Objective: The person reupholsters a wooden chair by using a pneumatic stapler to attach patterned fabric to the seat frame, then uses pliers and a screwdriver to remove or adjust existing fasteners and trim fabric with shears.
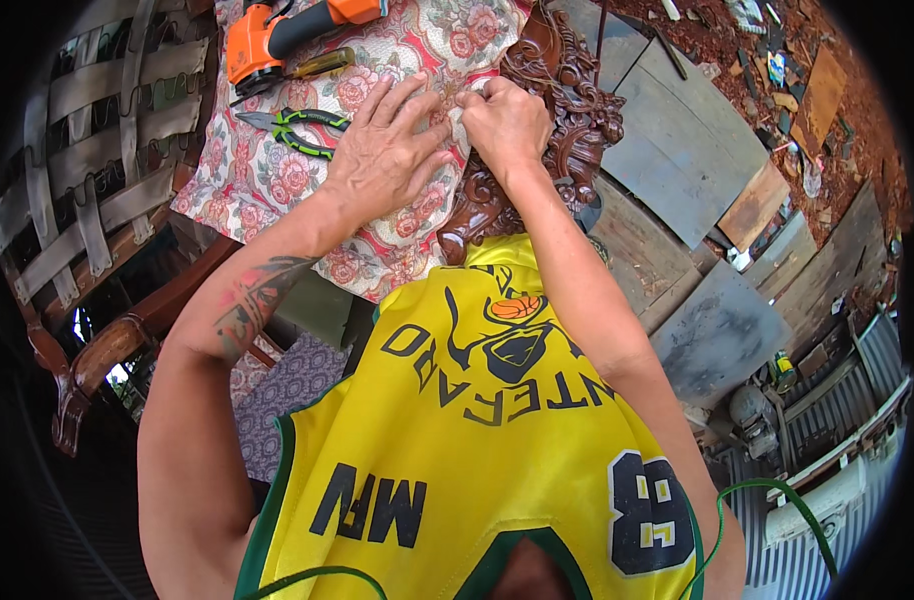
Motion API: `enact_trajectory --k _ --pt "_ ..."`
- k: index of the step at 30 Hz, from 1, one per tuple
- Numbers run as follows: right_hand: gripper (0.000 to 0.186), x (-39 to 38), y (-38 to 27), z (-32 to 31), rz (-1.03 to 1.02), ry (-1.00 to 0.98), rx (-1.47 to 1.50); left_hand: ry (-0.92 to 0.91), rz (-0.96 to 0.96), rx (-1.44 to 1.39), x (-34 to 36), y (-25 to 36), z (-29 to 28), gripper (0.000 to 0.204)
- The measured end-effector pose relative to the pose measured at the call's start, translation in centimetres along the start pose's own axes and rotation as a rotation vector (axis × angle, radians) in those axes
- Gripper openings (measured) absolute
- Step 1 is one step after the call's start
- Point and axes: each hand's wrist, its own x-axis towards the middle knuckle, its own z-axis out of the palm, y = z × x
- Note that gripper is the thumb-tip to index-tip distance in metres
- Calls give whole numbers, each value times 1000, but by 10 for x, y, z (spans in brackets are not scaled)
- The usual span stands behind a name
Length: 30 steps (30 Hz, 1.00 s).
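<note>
A floral upholstery fabric (392, 235) in red, pink and cream lies over a piece of furniture with a carved dark wooden frame (567, 110). Spread flat on the fabric, my left hand (397, 145) has its fingers stretched out. Beside it, at the fabric's edge along the carving, my right hand (507, 120) has its fingers curled and pressed together; what they pinch is hidden. Green-and-black pliers (295, 130) lie left of my left hand. Behind them rest a screwdriver with a yellowish handle (322, 63) and an orange-and-black power tool (292, 40).
At left stands a wooden chair frame (107, 360) with woven straps (87, 150). Grey boards (687, 150) cover the ground at right, with reddish soil and scattered debris (797, 110) beyond. Corrugated metal sheets (827, 430) lie at lower right.
</note>
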Motion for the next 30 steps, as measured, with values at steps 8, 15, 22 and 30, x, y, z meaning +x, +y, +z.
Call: enact_trajectory --k 8,15,22,30 --pt "32 -2 3 5 -10 48 9 -86 345 29 18 -47 -18 44" --pt "25 8 0 -3 20 20 46 -173 328 124 15 -42 -11 44" --pt "33 20 4 -5 -39 -14 6 -202 331 131 18 -42 -10 46" --pt "33 61 18 -60 180 -627 595 -189 338 157 20 -41 -9 43"
